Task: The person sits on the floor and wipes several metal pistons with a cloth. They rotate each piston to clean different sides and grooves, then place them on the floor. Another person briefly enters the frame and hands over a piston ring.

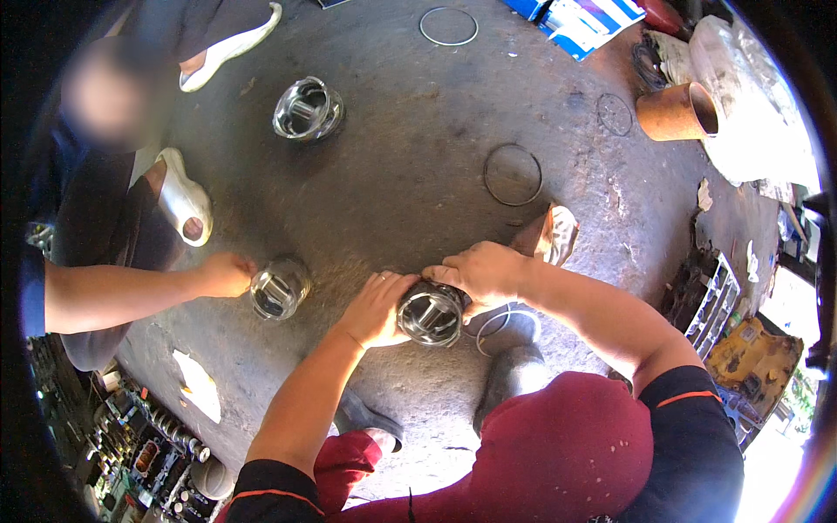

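A shiny metal engine piston [431,315] is between my two hands, its hollow end facing up. My left hand [381,307] wraps its left side; a ring shows on one finger. On its upper right, my right hand [485,272] has its fingers bent over the rim, and what the fingertips press on is partly hidden. Just right of the piston, two thin piston rings, one pale [509,332] and one dark, lie on the floor close to my shoe. To the left, a co-worker's hand [228,275] touches or nearly touches a second piston [280,288].
A third piston [308,110] stands farther off. Loose rings [513,174] lie on the concrete floor [392,192]. At the right are a rusty cylinder sleeve [670,114], white plastic sacks [754,113] and a yellow metal part [754,364]. Engine parts [144,453] crowd the lower left.
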Tool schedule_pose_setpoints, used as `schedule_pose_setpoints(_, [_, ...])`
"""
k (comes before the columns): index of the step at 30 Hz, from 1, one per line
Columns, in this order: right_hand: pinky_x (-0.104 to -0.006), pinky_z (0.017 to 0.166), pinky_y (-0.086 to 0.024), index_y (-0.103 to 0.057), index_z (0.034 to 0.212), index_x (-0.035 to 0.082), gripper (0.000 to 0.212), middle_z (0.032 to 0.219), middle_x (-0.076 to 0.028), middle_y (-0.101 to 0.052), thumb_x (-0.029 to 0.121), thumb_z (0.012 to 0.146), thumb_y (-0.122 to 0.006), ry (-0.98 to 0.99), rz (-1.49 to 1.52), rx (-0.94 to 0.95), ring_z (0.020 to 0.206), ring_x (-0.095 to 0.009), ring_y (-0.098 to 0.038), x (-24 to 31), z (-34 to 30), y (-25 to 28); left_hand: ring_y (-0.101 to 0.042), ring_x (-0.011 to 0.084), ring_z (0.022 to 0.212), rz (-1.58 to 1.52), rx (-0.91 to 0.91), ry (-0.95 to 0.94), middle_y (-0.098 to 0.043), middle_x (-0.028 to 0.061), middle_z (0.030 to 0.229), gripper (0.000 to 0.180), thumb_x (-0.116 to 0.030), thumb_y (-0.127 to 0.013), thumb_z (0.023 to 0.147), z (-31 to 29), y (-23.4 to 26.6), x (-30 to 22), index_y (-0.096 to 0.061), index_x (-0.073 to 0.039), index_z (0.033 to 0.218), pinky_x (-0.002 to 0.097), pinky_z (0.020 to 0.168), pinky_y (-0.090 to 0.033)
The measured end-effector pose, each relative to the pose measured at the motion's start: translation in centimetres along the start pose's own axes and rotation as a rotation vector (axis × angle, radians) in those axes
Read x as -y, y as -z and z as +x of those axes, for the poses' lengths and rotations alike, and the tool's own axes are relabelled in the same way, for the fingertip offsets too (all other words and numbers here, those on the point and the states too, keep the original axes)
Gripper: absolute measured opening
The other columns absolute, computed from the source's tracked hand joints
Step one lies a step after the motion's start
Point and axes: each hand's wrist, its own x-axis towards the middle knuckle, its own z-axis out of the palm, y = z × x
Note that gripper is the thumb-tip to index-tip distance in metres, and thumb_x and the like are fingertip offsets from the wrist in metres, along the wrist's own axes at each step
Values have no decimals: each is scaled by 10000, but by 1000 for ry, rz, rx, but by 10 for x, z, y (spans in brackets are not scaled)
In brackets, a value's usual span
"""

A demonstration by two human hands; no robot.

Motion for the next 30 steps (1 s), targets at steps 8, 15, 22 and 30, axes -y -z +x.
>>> schedule_pose_setpoints(8, [-512,887,-581,-473,1471,148,964,1173,-146,-686,502,695,-923,77,12,110,1056,-412,-703,-8,13,19,-639,393,1039,26,28,-89,-641,158,1133,843,-279,-951,569,12,9,5,-573,-45,1286,483,949,-509])
schedule_pose_setpoints(15, [-513,922,-569,-456,1508,157,1044,1198,-165,-693,517,656,-940,37,33,102,1072,-421,-700,-9,8,13,-652,389,1040,79,49,-79,-640,164,1127,870,-303,-953,548,10,14,2,-575,-36,1285,486,940,-531])
schedule_pose_setpoints(22, [-496,870,-593,-442,1497,104,1047,1155,-162,-693,531,673,-927,83,-24,17,1022,-401,-716,-12,5,-2,-659,336,1050,94,-10,-101,-645,126,1152,914,-360,-938,603,6,10,-1,-554,-60,1376,451,923,-504])
schedule_pose_setpoints(30, [-471,836,-615,-427,1472,66,1005,1131,-174,-700,502,708,-914,132,-18,-96,998,-390,-724,-15,1,-13,-635,329,1134,18,-1,-55,-639,125,1231,967,-346,-956,595,2,5,2,-524,-50,1407,458,992,-469])
